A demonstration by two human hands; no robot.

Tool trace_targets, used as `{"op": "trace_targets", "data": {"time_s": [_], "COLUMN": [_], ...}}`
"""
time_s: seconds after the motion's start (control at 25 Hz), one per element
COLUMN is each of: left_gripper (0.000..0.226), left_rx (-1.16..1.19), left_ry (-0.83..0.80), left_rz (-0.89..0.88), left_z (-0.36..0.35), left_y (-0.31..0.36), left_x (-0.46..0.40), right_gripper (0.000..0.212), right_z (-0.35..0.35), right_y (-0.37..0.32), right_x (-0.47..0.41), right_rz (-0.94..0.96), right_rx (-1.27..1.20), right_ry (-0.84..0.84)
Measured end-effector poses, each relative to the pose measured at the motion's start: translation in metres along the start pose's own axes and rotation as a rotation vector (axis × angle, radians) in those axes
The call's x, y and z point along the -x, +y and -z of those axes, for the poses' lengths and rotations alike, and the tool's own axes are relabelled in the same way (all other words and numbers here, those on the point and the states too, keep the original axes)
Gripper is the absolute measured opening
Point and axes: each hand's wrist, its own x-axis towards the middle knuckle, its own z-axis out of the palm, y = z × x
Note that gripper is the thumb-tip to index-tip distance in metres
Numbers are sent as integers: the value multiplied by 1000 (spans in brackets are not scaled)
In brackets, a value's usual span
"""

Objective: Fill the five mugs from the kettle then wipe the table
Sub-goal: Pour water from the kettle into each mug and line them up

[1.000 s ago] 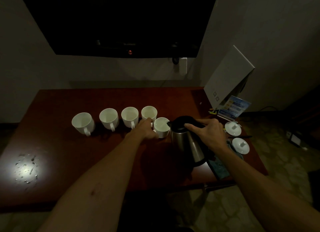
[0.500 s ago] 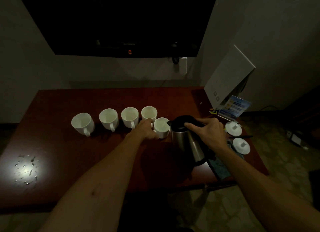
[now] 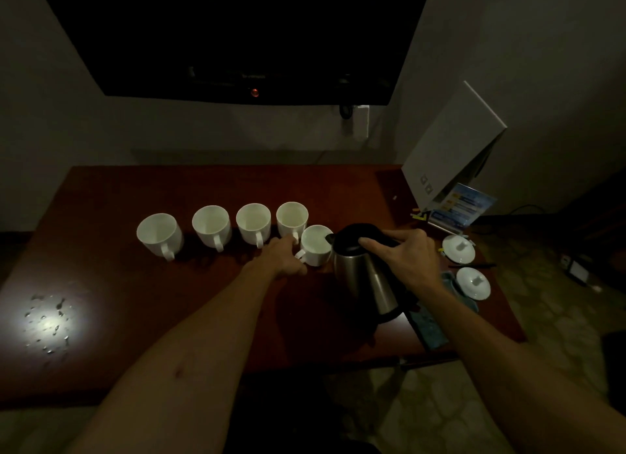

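Several white mugs stand in a row on the dark red table point(image 3: 135, 301). The rightmost mug point(image 3: 316, 245) sits a little nearer to me than the others. My left hand point(image 3: 284, 257) holds that mug by its handle. My right hand point(image 3: 408, 259) grips the black handle of a steel kettle point(image 3: 364, 277). The kettle is tilted left with its spout over the rim of the rightmost mug. The leftmost mug point(image 3: 159, 233) stands apart from the rest.
Water droplets point(image 3: 47, 321) lie on the table's near left part in a bright spot. Two white lids point(image 3: 472, 282) and a blue cloth point(image 3: 430, 321) lie at the right edge. A white board point(image 3: 447, 148) and a leaflet stand point(image 3: 457, 206) sit at the back right.
Almost nothing has moved. My left hand has slid slightly nearer along the mug's handle. The kettle stays tilted at the rightmost mug.
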Motion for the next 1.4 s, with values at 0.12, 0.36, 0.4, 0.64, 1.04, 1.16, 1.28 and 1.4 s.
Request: {"op": "trace_targets", "data": {"time_s": [0.12, 0.36, 0.4, 0.64, 1.04, 1.16, 1.28, 1.4], "left_gripper": [110, 90, 89, 97, 74, 62, 45, 38], "left_rx": [16, 135, 161, 202, 89, 76, 16, -3], "left_ry": [-7, 40, 50, 58, 256, 351, 444, 479], "left_rz": [0, 2, 11, 38, 40, 79, 155, 190], "left_z": [-3, -6, -8, -23, -43, -51, -60, -65], "left_y": [-1, 11, 11, 9, 16, 29, 41, 50], "left_x": [-4, 8, 6, -10, -6, 5, 6, 2], "right_gripper": [61, 61, 62, 60, 39, 43, 47, 52], "right_z": [-1, -2, -2, -9, -27, -27, -27, -30], "right_y": [-1, 3, 6, 24, 58, 65, 70, 73], "right_x": [-1, -1, -1, 1, 19, 29, 41, 45], "right_rz": [4, -4, -8, 1, -49, -15, -8, -13], "right_rx": [-1, -66, -106, -238, -380, -378, -418, -438], "right_ry": [-8, -1, 9, 70, 254, 256, 240, 255]}}
